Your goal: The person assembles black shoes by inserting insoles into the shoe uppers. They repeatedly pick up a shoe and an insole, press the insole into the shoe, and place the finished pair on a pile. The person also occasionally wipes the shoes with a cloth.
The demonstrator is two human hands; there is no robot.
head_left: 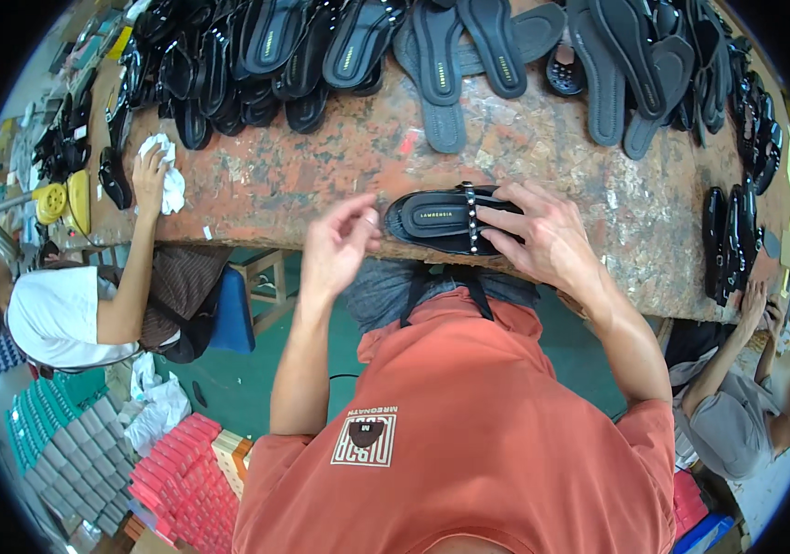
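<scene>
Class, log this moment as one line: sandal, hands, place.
black sandal: sole down, studded strap across | left hand: near its left end | right hand: on its right end | place: near edge of workbench

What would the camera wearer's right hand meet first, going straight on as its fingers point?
Probably the studded strap of the black sandal; the right hand points left at it, very close, though contact is unclear.

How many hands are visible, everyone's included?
5: the wearer's left hand beside the black sandal, right hand on it, a co-worker's hand on white cloth at left, another's two hands near the table's right edge. Others may be hidden.
</scene>
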